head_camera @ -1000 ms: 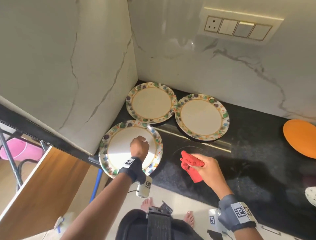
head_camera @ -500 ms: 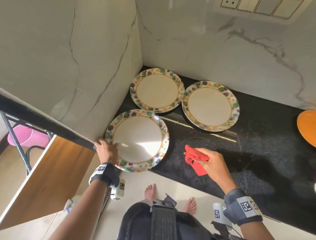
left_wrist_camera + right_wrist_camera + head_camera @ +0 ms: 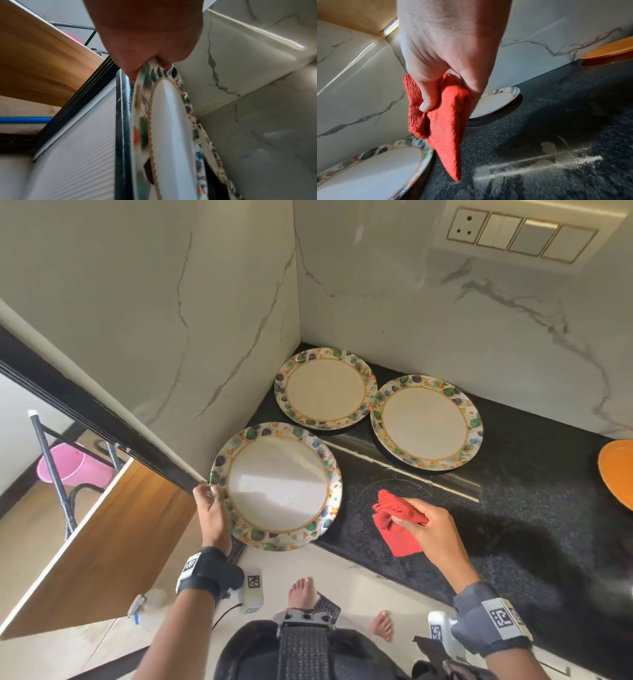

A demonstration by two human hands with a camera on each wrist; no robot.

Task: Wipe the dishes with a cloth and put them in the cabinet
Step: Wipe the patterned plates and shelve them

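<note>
Three floral-rimmed plates are on the black counter (image 3: 513, 508). The nearest plate (image 3: 277, 486) overhangs the counter's front left corner, and my left hand (image 3: 210, 501) pinches its left rim, which the left wrist view shows as the plate (image 3: 171, 135) edge-on under the hand (image 3: 150, 63). Two more plates (image 3: 325, 388) (image 3: 424, 422) lie flat toward the back corner. My right hand (image 3: 418, 517) holds a bunched red cloth (image 3: 394, 525) just above the counter, right of the near plate. In the right wrist view the cloth (image 3: 443, 121) hangs from the curled fingers (image 3: 428, 100).
White marble walls (image 3: 205, 320) close the corner at left and back. An orange plate (image 3: 616, 470) sits at the right edge. A wooden cabinet door (image 3: 102, 542) stands open at lower left, with a pink bucket (image 3: 68, 467) beyond. A switch panel (image 3: 520, 234) is on the back wall.
My left hand has moved from the middle of the near plate to its left rim and taken hold of it; the plate has shifted toward the counter's edge. The right hand kept the cloth.
</note>
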